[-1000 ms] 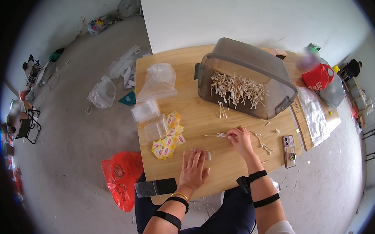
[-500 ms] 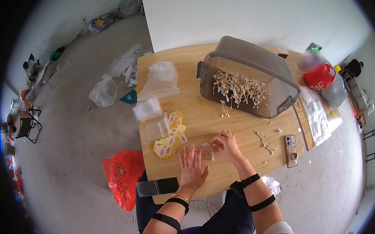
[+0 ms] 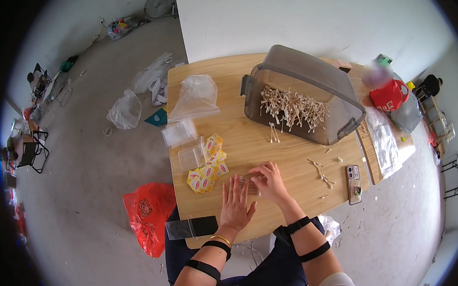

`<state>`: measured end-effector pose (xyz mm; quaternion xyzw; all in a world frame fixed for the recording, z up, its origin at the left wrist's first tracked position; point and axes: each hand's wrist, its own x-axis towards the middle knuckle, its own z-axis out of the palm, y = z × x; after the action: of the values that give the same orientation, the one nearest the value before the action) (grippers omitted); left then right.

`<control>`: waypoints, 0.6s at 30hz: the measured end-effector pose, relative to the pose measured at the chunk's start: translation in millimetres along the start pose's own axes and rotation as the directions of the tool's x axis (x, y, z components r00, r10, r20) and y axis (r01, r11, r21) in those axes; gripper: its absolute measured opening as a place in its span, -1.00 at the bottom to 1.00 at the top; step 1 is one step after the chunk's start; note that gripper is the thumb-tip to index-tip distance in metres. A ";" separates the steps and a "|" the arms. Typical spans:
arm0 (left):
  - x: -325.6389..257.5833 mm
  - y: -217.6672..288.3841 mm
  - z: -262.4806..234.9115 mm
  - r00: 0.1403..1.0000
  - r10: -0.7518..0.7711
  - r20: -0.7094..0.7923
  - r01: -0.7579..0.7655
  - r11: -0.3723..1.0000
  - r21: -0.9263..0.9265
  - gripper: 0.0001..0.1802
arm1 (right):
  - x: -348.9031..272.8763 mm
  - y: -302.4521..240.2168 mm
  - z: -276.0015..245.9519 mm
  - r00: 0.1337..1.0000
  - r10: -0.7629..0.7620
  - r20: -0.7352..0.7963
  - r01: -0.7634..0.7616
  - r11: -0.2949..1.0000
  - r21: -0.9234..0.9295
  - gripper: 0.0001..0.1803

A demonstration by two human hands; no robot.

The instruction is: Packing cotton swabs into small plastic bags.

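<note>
A row of cotton swabs (image 3: 252,187) lies side by side on the wooden table in front of me. My left hand (image 3: 235,206) rests flat over the row's left end, its fingers stretched out. Over the row's upper right part my right hand (image 3: 269,183) is bent, thumb and fingertips closed together on swabs; the fingertips partly hide what they grip. Yellow and white printed packets (image 3: 208,174) lie in a loose pile left of the row. Farther back, a grey translucent bin (image 3: 307,60) lies on its side, with many loose cotton swabs (image 3: 294,107) in it.
Clear plastic bags (image 3: 193,96) and small clear pouches (image 3: 180,133) lie at the table's left. A dark flat case (image 3: 204,226) sits at the front left edge. Stray swabs (image 3: 322,173) and a phone (image 3: 354,184) lie to the right. A red bag (image 3: 148,215) stands on the floor.
My right hand has moved slightly left and down, from a few swabs above the row onto the row itself. My left hand stays flat in nearly the same place.
</note>
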<state>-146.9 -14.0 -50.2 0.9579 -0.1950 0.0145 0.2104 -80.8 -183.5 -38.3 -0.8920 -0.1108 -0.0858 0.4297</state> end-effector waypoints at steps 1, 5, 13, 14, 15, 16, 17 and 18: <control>0.0 0.3 -0.2 1.000 0.001 0.000 -0.001 1.000 -0.001 -0.15 | -0.7 -1.2 -2.6 0.995 0.084 -0.045 -0.078 0.989 0.128 -0.76; 0.8 2.0 -2.2 1.000 0.005 0.017 -0.005 0.999 0.032 -0.18 | -3.4 2.7 8.4 0.990 0.071 -0.121 -0.061 0.994 0.091 -0.77; 1.1 0.1 0.6 0.999 0.028 0.041 -0.031 0.995 0.090 -0.17 | -1.3 -17.5 31.6 0.982 0.072 -0.173 -0.015 0.950 0.313 -0.77; -0.1 -1.5 1.2 0.999 0.016 0.029 -0.018 0.997 0.073 -0.17 | -4.6 -14.6 23.7 0.964 0.113 -0.241 -0.063 0.977 0.205 -0.76; -1.8 -3.0 1.3 1.000 0.004 0.017 -0.005 0.998 0.057 -0.17 | -7.9 -11.9 15.8 0.939 0.146 -0.312 -0.121 0.988 0.100 -0.74; -0.9 -1.7 -1.3 1.000 0.014 0.019 -0.015 0.998 0.062 -0.17 | -14.1 -6.7 6.1 0.935 0.149 -0.321 -0.122 0.987 0.103 -0.74; 1.3 1.0 -3.3 1.000 0.014 0.018 -0.014 1.000 0.026 -0.16 | -24.5 0.4 -3.4 0.920 0.169 -0.353 -0.205 0.977 -0.065 -0.68; 3.1 2.7 -5.0 1.000 0.015 0.019 -0.015 1.000 -0.007 -0.15 | -33.5 5.6 -7.7 0.903 0.186 -0.387 -0.288 0.931 -0.225 -0.62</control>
<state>-144.8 -15.3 -44.1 0.9557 -0.2042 0.0063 0.2118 -111.9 -197.1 -46.1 -0.9192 0.0929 -0.2086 0.3209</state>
